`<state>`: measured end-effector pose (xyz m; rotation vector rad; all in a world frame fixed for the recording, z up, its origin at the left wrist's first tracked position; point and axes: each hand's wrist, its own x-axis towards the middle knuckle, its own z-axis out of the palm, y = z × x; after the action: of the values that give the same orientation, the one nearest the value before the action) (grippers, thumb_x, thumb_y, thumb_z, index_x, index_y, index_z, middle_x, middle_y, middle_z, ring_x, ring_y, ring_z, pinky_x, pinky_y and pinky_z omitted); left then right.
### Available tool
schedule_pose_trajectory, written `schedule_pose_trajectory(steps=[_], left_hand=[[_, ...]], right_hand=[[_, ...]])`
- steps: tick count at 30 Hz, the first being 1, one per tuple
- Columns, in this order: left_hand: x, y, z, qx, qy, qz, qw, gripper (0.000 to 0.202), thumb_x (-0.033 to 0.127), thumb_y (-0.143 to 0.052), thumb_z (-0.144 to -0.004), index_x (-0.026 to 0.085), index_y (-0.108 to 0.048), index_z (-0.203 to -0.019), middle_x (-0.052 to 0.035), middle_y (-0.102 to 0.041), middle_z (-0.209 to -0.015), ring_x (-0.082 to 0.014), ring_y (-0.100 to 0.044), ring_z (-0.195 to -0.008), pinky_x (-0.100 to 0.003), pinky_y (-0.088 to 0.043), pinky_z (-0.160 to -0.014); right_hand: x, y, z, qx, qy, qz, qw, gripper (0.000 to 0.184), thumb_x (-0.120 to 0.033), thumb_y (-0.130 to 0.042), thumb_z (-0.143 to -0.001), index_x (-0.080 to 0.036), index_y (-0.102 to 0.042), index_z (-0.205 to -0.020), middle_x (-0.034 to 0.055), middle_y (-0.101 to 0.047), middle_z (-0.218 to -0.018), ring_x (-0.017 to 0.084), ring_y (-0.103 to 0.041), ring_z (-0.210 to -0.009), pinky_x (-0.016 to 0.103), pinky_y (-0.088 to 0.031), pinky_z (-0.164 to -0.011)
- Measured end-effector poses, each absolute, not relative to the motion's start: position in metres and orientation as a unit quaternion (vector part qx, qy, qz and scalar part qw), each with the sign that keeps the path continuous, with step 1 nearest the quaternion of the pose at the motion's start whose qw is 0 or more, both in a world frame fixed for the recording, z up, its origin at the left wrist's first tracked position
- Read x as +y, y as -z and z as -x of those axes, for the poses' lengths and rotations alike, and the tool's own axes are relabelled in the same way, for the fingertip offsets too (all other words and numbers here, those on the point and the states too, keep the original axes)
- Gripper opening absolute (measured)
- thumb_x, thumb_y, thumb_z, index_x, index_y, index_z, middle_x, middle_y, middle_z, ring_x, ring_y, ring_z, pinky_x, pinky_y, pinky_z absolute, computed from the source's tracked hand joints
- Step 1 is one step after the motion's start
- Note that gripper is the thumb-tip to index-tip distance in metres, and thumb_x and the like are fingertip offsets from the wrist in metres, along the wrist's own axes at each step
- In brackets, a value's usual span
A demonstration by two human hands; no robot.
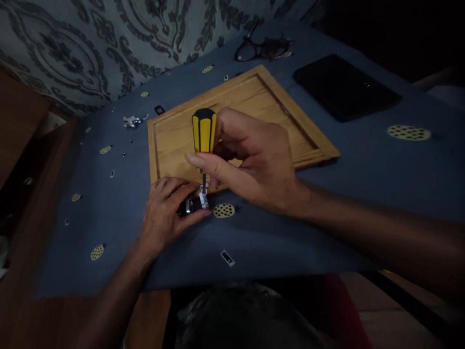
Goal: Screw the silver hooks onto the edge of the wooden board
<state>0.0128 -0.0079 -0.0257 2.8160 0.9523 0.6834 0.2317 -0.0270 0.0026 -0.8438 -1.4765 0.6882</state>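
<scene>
My right hand (254,157) grips a yellow and black screwdriver (204,133) that stands upright, its shaft pointing down. The tip meets a shiny metal clamp (204,198) at the near edge of a wooden board (214,111). With thumb and fingers closed around it, my left hand (167,208) holds a short black cylindrical piece (197,203). That piece carries the clamp and a second metal band (188,205) to its left. My fingers hide part of the black piece, so its full shape cannot be made out.
Small metal parts (131,121) and a screw (124,154) lie left of the board, near a small black frame-like piece (159,110). Glasses (263,48) rest behind the board, and a flat black device (347,87) lies to the right. A blue patterned cloth (290,242) covers the table.
</scene>
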Motion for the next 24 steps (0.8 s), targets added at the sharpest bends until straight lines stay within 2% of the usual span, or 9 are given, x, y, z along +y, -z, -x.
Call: schedule_pose_trajectory(steps=[7, 14, 19, 24], left_hand=[[-0.0079, 0.0277, -0.0129, 0.314, -0.226, -0.922, 0.031, 0.041, 0.059, -0.069, -0.095, 0.023, -0.071, -0.116, -0.0066, -0.073, -0.108, -0.0275, -0.067, -0.1, -0.046, -0.052, -0.091], [-0.0073, 0.028, -0.0122, 0.318, -0.217, -0.922, 0.034, 0.039, 0.057, -0.072, -0.094, 0.024, -0.071, -0.116, -0.0063, -0.073, -0.11, -0.0271, -0.067, -0.101, -0.047, -0.053, -0.093], [-0.0077, 0.0267, -0.0133, 0.317, -0.215, -0.924, 0.023, 0.043, 0.061, -0.065, -0.097, 0.023, -0.07, -0.117, -0.0075, -0.074, -0.115, -0.0283, -0.067, -0.106, -0.046, -0.052, -0.092], [-0.0083, 0.0263, -0.0144, 0.317, -0.218, -0.923, 0.024, 0.041, 0.059, -0.067, -0.097, 0.023, -0.071, -0.117, -0.0072, -0.074, -0.114, -0.0283, -0.067, -0.104, -0.046, -0.052, -0.092]], right_hand=[[-0.0272, 0.0013, -0.2301, -0.651, -0.291, 0.39, 0.582, 0.028, -0.042, -0.066, -0.099, -0.023, -0.052, -0.085, -0.0036, -0.054, -0.077, 0.01, -0.059, -0.067, 0.021, -0.053, -0.057], [-0.0281, -0.0007, -0.2309, -0.659, -0.3, 0.384, 0.572, 0.032, -0.045, -0.064, -0.1, -0.024, -0.049, -0.082, -0.0031, -0.055, -0.076, 0.01, -0.057, -0.065, 0.021, -0.051, -0.054], [-0.0271, -0.0021, -0.2346, -0.704, -0.267, 0.362, 0.55, 0.024, -0.039, -0.065, -0.1, -0.024, -0.052, -0.087, -0.0048, -0.055, -0.075, 0.01, -0.059, -0.068, 0.022, -0.053, -0.064], [-0.0246, -0.0027, -0.2385, -0.745, -0.214, 0.348, 0.527, 0.023, -0.038, -0.061, -0.103, -0.022, -0.054, -0.088, -0.006, -0.056, -0.074, 0.01, -0.059, -0.069, 0.025, -0.053, -0.073]])
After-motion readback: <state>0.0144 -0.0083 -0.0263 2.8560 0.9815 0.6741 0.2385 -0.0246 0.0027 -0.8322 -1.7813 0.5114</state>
